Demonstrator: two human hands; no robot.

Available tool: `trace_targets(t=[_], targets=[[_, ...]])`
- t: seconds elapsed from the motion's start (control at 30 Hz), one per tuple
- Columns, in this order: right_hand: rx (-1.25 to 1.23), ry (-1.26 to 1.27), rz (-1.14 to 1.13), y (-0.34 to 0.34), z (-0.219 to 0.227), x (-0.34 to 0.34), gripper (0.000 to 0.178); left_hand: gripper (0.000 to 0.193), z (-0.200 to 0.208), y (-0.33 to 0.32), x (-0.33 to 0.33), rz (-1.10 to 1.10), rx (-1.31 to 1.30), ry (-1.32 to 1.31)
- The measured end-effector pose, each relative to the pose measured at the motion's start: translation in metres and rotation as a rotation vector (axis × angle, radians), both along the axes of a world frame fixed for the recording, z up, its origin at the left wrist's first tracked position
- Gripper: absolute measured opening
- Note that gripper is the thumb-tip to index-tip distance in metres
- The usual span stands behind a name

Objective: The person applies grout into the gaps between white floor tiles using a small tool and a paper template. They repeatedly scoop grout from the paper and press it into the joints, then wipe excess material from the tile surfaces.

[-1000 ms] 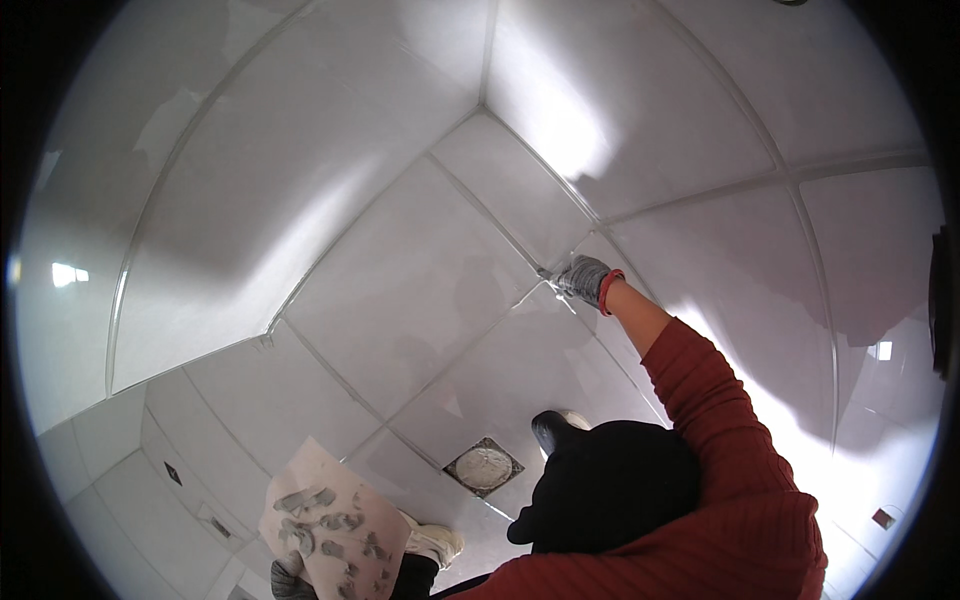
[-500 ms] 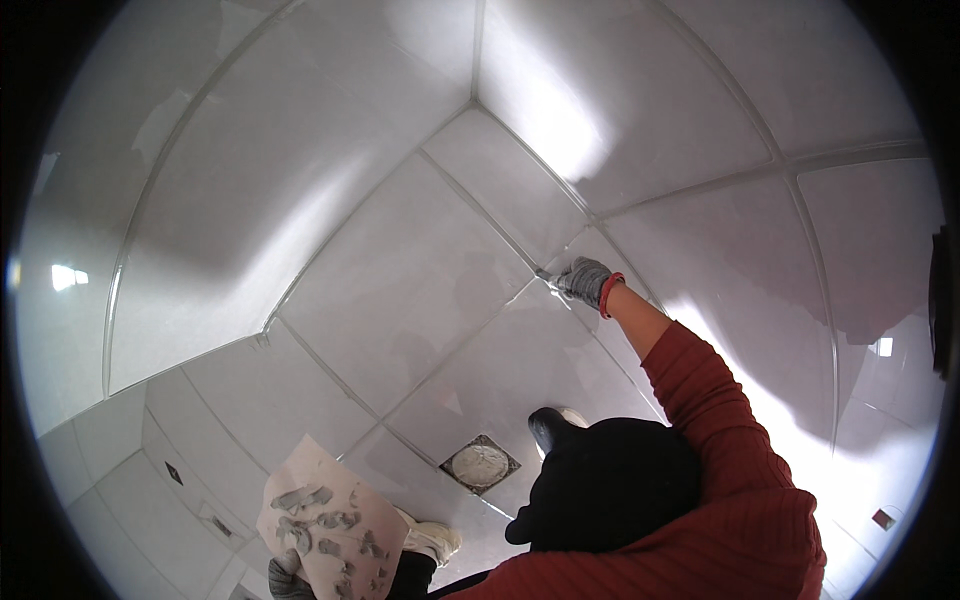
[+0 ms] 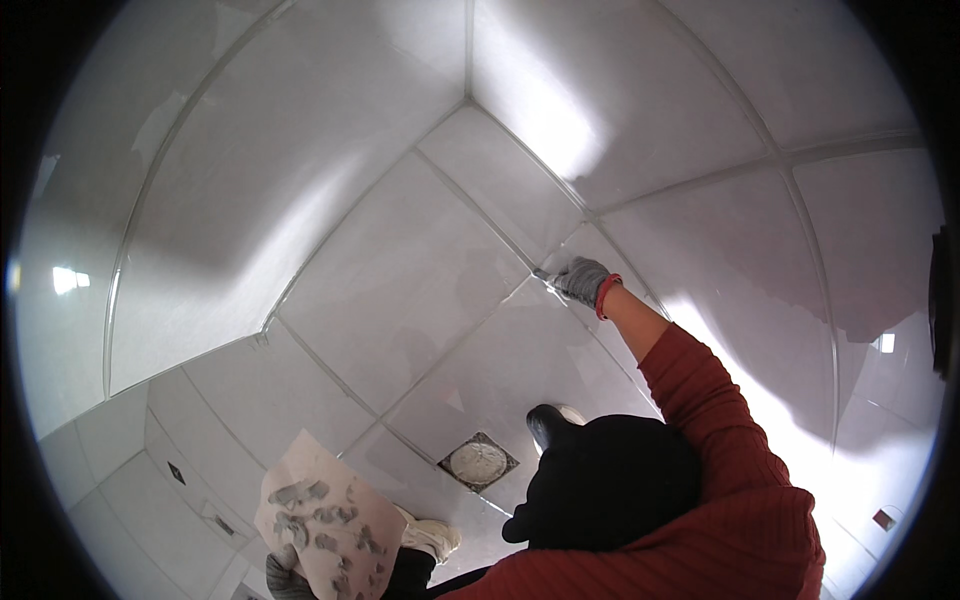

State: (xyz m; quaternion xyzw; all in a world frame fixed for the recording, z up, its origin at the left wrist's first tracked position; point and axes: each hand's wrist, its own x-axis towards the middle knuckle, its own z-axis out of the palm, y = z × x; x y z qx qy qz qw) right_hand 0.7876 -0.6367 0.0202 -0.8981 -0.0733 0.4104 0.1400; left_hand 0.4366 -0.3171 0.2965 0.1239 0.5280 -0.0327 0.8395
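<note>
My right hand [image 3: 582,281], in a grey knitted glove with a red cuff, reaches out to the floor. Its fingers close round a small slim tool [image 3: 541,274], whose dark tip touches the joint where several floor tiles meet; the rest of it is hidden in the glove. At the lower left, my left hand [image 3: 287,577] wears a dark grey glove and grips the edge of a pale pink sheet [image 3: 318,468]. Grey smears and lumps of paste [image 3: 322,513] lie across that sheet. My left fingers are partly hidden by it.
Large glossy grey tiled walls [image 3: 280,120] meet the floor [image 3: 410,260] in a far corner. A square drain [image 3: 478,463] with a whitish round centre sits in the floor between my feet, a light shoe [image 3: 432,538] beside it.
My right hand and the slim tool have barely moved, staying at the same tile joint. The sheet in my left hand has shifted slightly.
</note>
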Motion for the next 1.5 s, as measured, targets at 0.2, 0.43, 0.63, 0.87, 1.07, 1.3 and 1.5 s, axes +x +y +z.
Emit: trace_targets(t=[0.2,0.43,0.63,0.87,1.07,1.3,1.5], targets=[[-0.156,0.091,0.019,0.006,0.007,0.002,0.068,0.069,0.003,-0.005,0.008,-0.013,0.007,-0.018],[-0.174,0.029,0.125,-0.002,0.015,-0.002,0.061,0.069,0.01,-0.009,0.015,-0.013,0.031,-0.031],[-0.207,0.086,0.222,-0.013,0.026,-0.009,0.047,0.068,0.012,-0.012,0.018,-0.038,0.068,-0.005],[-0.158,0.135,0.09,-0.061,0.041,-0.046,0.036,0.062,0.01,-0.016,0.021,-0.097,0.127,-0.033],[-0.277,0.072,0.071,-0.117,0.04,-0.096,0.044,0.057,-0.008,-0.017,0.015,-0.184,0.358,-0.108],[-0.44,0.071,-0.121,-0.19,0.086,-0.176,0.054,0.057,-0.03,0.009,0.01,-0.353,0.36,-0.294],[-0.543,0.098,-0.207,-0.246,0.143,-0.239,0.047,0.056,-0.033,0.019,0.018,-0.438,0.248,-0.395]])
